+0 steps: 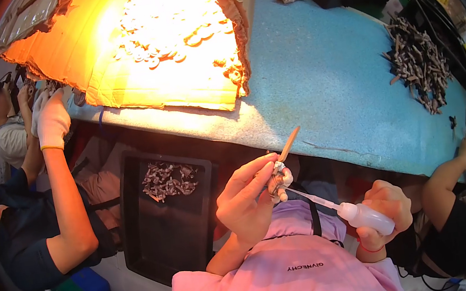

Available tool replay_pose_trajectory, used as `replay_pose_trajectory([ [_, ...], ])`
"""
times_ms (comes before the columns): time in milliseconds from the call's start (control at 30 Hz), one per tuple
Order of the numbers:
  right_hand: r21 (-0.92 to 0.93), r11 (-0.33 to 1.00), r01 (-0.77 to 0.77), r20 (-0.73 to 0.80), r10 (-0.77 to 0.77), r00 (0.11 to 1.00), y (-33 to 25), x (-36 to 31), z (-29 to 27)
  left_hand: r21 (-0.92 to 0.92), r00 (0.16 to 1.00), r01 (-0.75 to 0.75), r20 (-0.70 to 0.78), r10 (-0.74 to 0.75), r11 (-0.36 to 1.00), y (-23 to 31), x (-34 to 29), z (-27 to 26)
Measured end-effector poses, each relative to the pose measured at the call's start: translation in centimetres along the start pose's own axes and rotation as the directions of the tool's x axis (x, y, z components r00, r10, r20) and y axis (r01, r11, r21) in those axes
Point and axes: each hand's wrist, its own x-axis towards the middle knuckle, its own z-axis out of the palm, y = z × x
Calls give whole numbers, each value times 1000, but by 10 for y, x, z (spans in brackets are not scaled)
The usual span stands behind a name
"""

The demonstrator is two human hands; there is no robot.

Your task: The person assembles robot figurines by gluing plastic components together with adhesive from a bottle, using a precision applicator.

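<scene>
Below the blue table (323, 76), over my lap: my left hand (246, 202) pinches a small part (278, 179) with a stick (289, 144); my right hand (389, 208) grips a squeeze bottle (364, 216), nozzle touching the part.

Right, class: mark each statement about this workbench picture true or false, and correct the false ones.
1. The right hand holds a small squeeze bottle with a long thin nozzle. True.
2. The left hand is empty. False: its fingers pinch a small pale part with a thin flat stick rising from it.
3. The black tray holds a heap of small pieces. True.
4. The bench top is covered in red cloth. False: it is a blue foam-like mat.
5. A co-worker's gloved hand rests at the bench's left edge. True.
</scene>
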Motion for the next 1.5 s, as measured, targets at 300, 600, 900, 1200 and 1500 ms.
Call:
replay_pose_trajectory([
  [300,-31,999,12,76,-9,997,-2,2,-4,-7,1000,-1,1,1,1000,1,1,-1],
  [600,-64,998,-9,31,11,999,-4,-3,0,-11,1000,28,-4,-28,1000,-1,0,-1],
  [900,-2,994,-106,-74,106,992,-5,-9,-1,-31,999,0,40,2,1000,-1,1,1],
  [1200,-37,999,23,36,-21,999,-4,0,-2,-104,998,53,39,-50,993,3,-1,1],
  [1500,-76,997,16,90,-9,996,-7,2,-5,-139,995,100,36,-96,985,1,-4,-3],
])
